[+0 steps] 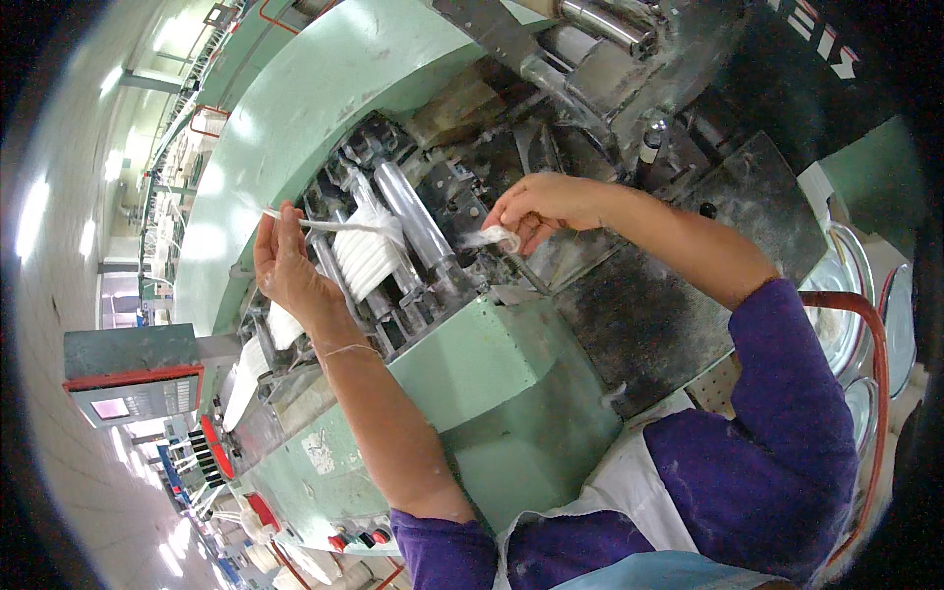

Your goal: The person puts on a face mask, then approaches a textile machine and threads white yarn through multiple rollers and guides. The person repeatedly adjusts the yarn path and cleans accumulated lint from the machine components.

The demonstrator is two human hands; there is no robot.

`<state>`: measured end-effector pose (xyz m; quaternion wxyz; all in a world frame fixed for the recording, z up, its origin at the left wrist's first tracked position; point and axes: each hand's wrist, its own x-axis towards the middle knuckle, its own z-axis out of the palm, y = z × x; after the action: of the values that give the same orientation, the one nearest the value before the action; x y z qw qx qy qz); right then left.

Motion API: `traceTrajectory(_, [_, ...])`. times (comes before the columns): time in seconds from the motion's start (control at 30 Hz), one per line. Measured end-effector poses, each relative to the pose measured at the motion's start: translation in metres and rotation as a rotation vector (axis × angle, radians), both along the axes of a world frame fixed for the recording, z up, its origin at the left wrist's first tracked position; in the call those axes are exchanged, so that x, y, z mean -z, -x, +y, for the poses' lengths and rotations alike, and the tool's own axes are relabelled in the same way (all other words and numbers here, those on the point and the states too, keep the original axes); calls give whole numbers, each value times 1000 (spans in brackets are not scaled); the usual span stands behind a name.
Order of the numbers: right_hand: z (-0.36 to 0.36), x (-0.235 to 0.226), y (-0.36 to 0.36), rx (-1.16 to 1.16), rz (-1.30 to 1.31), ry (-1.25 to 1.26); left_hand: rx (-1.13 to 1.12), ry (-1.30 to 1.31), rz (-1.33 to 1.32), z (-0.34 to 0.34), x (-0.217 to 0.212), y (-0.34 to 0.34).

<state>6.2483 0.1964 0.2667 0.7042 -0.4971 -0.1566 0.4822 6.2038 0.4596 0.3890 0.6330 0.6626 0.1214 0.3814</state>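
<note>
My left hand (287, 258) is raised over the left side of an opened green machine, its fingers pinching one end of a white fibre strand (339, 227). From there the strand runs right, across a band of several parallel white strands (368, 258) lying over the machine's rollers. Beside those strands is a shiny metal roller (411, 214). To the right, my right hand (553, 210) has its fingers closed round a loose, fluffy tuft of white fibre (495, 237), held above the dark inner parts of the machine.
A green curved cover (265, 128) stands raised behind the rollers. At left a grey control box with a screen (133, 379) juts out. Dark, dusty plates (659, 324) lie at right, near a bent red-brown bar (865, 310). Push buttons (366, 539) sit on the near panel.
</note>
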Motion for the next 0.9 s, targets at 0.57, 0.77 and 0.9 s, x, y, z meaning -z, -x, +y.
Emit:
traceTrajectory(0.57, [-30,-3,34,-103,-735,-32,31,33,-56,-1,3,-2])
traceTrajectory(0.77, [114,20,-41,305,274,-167,30,32,-52,-5,-1,1])
traceTrajectory(0.9, [170,15,-69,241,454,-288,21,26,-51,-5,0,-1])
